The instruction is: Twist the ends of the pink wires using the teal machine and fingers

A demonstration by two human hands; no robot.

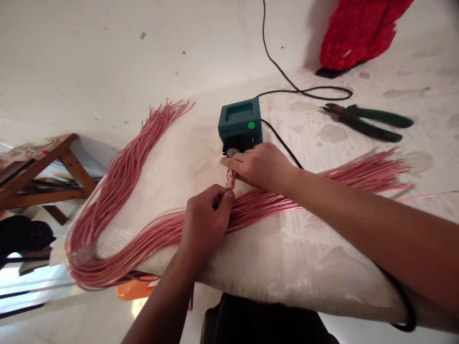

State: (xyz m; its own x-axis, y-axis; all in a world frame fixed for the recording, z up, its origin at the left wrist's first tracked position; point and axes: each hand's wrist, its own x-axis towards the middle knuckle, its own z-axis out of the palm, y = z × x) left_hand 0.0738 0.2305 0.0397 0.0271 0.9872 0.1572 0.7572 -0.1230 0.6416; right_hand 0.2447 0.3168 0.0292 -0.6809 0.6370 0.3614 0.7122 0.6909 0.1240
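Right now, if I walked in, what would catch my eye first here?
The long sweep of pink wires curving across the white table stands out first, with the left hand gripping them at the middle. Just above, the right hand sits at a small teal box with a green button. Farther off lie green-handled pliers and, at the top edge, something shaggy and red.

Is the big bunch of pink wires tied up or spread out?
Spread out: the pink wires fan apart loosely at their ends, and the left hand squeezes some together.
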